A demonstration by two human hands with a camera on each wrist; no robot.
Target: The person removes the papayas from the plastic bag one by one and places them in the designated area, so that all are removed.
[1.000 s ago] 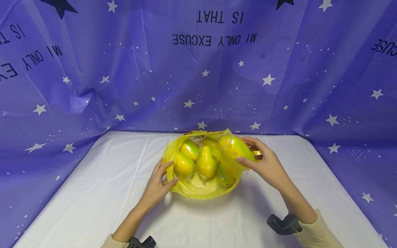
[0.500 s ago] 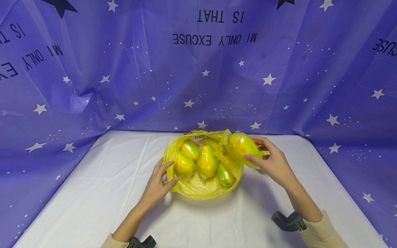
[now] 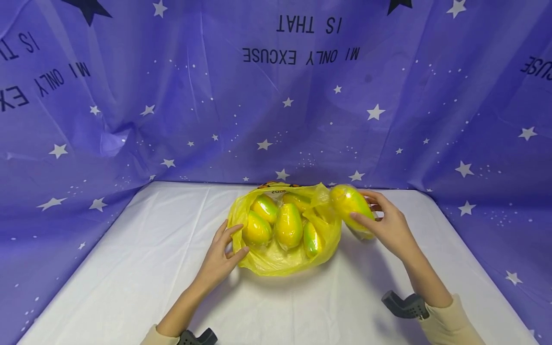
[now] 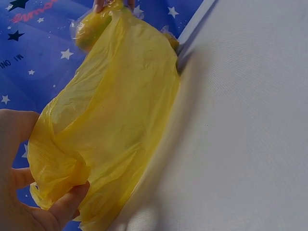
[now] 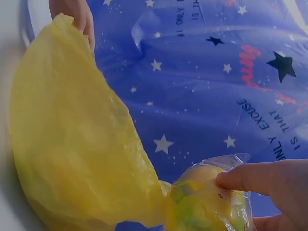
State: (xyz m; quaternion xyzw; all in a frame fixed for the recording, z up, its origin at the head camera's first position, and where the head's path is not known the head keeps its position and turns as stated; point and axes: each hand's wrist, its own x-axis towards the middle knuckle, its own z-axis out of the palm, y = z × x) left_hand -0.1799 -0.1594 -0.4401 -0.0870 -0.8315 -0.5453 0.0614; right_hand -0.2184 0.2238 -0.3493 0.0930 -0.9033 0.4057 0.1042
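A yellow plastic bag (image 3: 280, 266) stands with its mouth open on the white table, holding several yellow-green mangoes (image 3: 288, 226) in clear wrap. At its left rim, my left hand (image 3: 220, 254) pinches the plastic between thumb and fingers; the left wrist view shows the bunched film (image 4: 60, 168) there. My right hand (image 3: 385, 223) grips another wrapped mango (image 3: 351, 206) just beyond the bag's right rim, thumb on the near side. In the right wrist view this mango (image 5: 207, 197) is beside the bag, its loose clear wrap sticking up. The far fingers are partly hidden by the fruit.
A white cloth covers the table (image 3: 293, 306). Behind and at both sides hangs a purple-blue curtain (image 3: 241, 120) with stars and lettering. Dark wrist mounts (image 3: 405, 305) sit at both sleeves. Past the bag in the left wrist view, a small yellow wrapped thing (image 4: 170, 39) shows partly.
My right hand has carried the mango to the right, from over the bag's right side to just outside its rim. The left hand has stayed on the left rim.
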